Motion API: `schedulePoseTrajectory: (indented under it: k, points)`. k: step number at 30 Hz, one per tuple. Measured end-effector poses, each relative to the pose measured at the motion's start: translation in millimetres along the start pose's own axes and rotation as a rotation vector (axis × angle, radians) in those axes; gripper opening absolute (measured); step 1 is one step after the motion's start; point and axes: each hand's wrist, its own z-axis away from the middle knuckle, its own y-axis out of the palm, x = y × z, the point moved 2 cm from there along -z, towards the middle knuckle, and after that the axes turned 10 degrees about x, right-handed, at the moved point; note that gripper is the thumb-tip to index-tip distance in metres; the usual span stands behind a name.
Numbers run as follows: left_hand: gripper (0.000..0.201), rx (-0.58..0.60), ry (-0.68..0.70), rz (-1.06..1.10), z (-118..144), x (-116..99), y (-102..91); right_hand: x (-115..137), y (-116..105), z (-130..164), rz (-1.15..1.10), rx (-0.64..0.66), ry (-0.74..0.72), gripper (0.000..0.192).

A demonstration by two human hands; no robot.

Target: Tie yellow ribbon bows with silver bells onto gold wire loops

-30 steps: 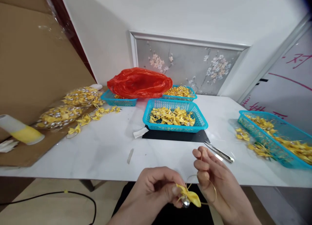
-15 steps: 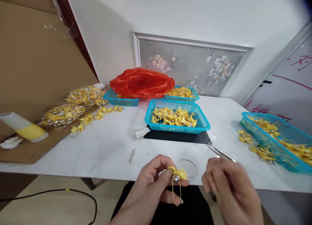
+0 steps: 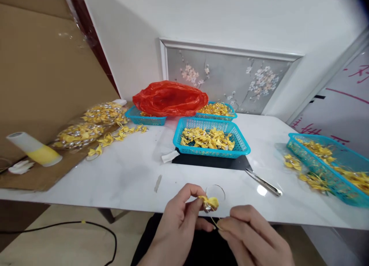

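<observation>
Between the thumb and fingers of my left hand (image 3: 183, 216) is a yellow ribbon bow (image 3: 211, 201) with a silvery bead under it. A thin cord loop (image 3: 217, 187) rises behind the bow. My right hand (image 3: 253, 233) is closed in a pinch on the yellow cord (image 3: 215, 222) that hangs below the bead. Both hands are close together at the table's front edge. To the right, a pair of metal tweezers (image 3: 263, 182) lies on the table. Ahead stands a blue basket (image 3: 211, 153) of yellow bows on a black sheet.
A red plastic bag (image 3: 170, 98) covers part of the blue baskets behind. At right is another blue basket (image 3: 325, 170), with bagged bows beside it. On the left, bagged beaded bows (image 3: 77, 135) and a yellow-white roll (image 3: 36, 148) rest on cardboard.
My right hand has moved left and down to the bow and taken hold of its hanging cord. The tweezers, partly hidden before, now show fully. My left hand keeps its hold.
</observation>
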Motion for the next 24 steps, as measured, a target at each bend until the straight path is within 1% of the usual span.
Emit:
schedulePoseTrajectory:
  k: [2, 5, 9, 11, 14, 17, 19, 21, 22, 24]
  points:
    - [0.021, 0.009, -0.004, -0.063, 1.2, 1.1, 1.3, -1.0, -8.6, -9.7, -0.034, 0.007, -0.036, 0.011]
    - [0.018, 0.102, -0.051, -0.029, 4.4, 2.5, 4.4, -2.1, -15.7, -25.6, -0.034, 0.029, -0.095, 0.015]
    - [0.022, 0.262, -0.013, 0.079, 8.2, 2.3, 6.3, -4.2, -11.8, -37.0, -0.091, 0.074, -0.040, 0.017]
    - [0.024, 0.292, 0.000, 0.083, 8.2, 2.4, 5.9, -3.7, -8.0, -38.0, -0.122, 0.085, -0.025, 0.017]
    - [0.020, 0.242, -0.009, 0.029, 6.8, 1.9, 5.2, -6.5, -7.0, -37.8, -0.190, 0.114, 0.014, 0.017]
    - [0.015, 0.165, -0.051, 0.028, 7.7, -0.4, 6.5, -22.0, -13.8, -35.6, -0.306, 0.144, 0.146, 0.018]
    - [0.015, 0.128, -0.109, 0.078, 10.3, -2.1, 8.6, -38.7, -20.3, -31.6, -0.444, 0.109, 0.281, 0.021]
    - [0.016, 0.121, -0.164, 0.127, 13.8, -3.8, 11.4, -55.7, -24.9, -26.0, -0.557, 0.038, 0.390, 0.022]
    - [0.016, 0.122, -0.185, 0.145, 15.5, -4.8, 12.8, -62.9, -25.9, -23.2, -0.561, 0.011, 0.425, 0.022]
    - [0.016, 0.125, -0.220, 0.161, 18.2, -6.8, 15.5, -74.2, -25.2, -18.0, -0.481, 0.009, 0.459, 0.024]
